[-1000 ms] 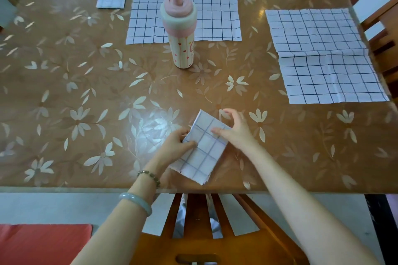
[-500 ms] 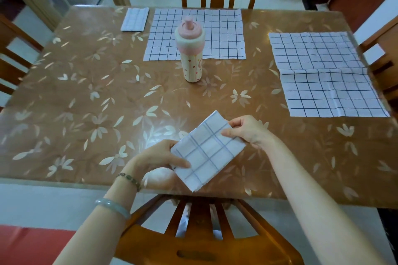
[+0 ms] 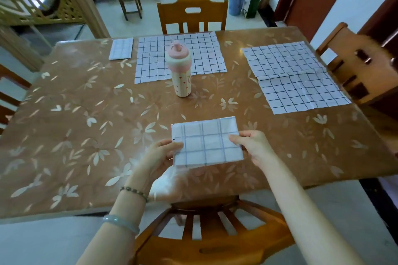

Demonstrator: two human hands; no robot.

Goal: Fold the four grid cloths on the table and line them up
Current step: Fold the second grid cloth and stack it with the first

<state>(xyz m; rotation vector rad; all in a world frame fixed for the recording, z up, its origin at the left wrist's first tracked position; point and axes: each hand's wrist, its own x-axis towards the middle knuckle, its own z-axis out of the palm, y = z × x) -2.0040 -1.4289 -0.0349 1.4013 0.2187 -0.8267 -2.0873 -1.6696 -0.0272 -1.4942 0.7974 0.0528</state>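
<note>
Your left grip (image 3: 160, 153) and right grip (image 3: 254, 146) pinch the short ends of the folded cloth (image 3: 206, 142), long axis left-right, over the near desk (image 3: 86, 135). The finished cloth (image 3: 121, 48) lies far left, nearer your left.

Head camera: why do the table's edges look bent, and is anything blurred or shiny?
Head view: a wide-angle lens bows the table edges outward; the chair at far right is smeared; soft light glares pale off the tabletop below the left hand; the held cloth looks fairly sharp.
</note>
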